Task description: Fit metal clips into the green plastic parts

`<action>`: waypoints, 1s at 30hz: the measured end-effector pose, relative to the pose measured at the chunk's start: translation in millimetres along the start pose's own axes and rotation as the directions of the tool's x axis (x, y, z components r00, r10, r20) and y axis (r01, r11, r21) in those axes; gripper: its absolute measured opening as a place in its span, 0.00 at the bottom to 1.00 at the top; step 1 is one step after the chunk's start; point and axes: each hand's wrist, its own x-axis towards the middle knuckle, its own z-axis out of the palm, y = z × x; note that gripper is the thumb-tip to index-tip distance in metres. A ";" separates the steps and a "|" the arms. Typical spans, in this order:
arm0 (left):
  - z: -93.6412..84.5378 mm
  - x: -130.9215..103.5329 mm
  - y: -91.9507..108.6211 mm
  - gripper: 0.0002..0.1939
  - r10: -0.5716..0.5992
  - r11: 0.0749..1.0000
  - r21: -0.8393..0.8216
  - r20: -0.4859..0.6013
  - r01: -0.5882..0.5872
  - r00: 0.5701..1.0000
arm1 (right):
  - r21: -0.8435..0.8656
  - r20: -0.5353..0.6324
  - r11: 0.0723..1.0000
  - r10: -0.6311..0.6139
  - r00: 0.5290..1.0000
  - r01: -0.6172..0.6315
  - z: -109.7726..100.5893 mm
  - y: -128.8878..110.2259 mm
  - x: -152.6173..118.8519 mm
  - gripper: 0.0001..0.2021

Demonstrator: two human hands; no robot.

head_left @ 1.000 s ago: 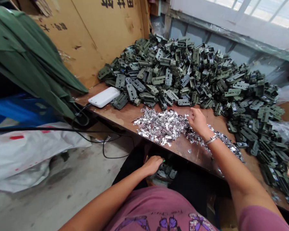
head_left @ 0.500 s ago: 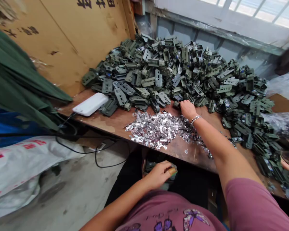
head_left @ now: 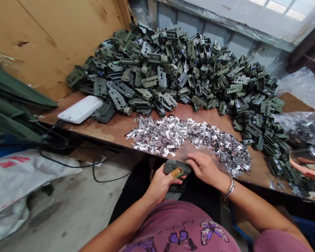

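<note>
My left hand [head_left: 160,182] is wrapped round a dark green housing [head_left: 175,165] over my lap, just below the table's front edge. A yellowish covering sits on the thumb of that hand. My right hand [head_left: 203,166] is at the right end of the housing, its fingers bent together; whether they hold any small thing is not visible. Beyond both hands, a spread of small shiny metal clips [head_left: 170,134] lies on the brown table [head_left: 105,134]. Behind the clips rises a large heap of similar green housings [head_left: 157,77].
A white power bank [head_left: 80,109] with a cable lies at the table's left. Clear plastic bags [head_left: 299,87] are at the right, near a co-worker's hand [head_left: 307,171]. Cardboard [head_left: 55,31] stands at the back left, and a white sack [head_left: 28,175] is at lower left.
My right hand has come back from the heap's front edge to my left hand. My left hand now has a green housing raised in it. The view has shifted somewhat.
</note>
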 end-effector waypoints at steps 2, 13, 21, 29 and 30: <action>-0.6 -0.4 -3.1 0.29 -0.010 0.998 0.064 -0.033 0.012 0.999 | -0.204 -0.021 0.968 0.145 0.989 -0.146 -1.8 12.0 -5.0 0.08; -6.8 -2.1 -6.9 0.19 0.209 0.903 0.391 -0.042 -0.176 0.977 | -0.097 0.016 0.982 0.164 0.986 -0.162 2.3 18.8 -8.8 0.06; -10.8 -10.9 -9.4 0.20 0.331 0.784 0.494 0.177 -0.375 0.927 | 0.163 0.095 0.985 0.045 0.994 -0.060 -8.5 -17.5 -17.2 0.04; -17.8 -18.4 -9.4 0.21 0.251 0.827 0.469 0.185 -0.310 0.950 | 0.131 0.002 0.976 -0.177 0.984 0.175 -12.9 -24.7 -27.9 0.08; -17.8 -18.7 -9.2 0.20 0.250 0.820 0.481 0.187 -0.310 0.950 | 0.088 0.006 0.972 -0.219 0.976 0.217 -8.3 -25.1 -30.3 0.09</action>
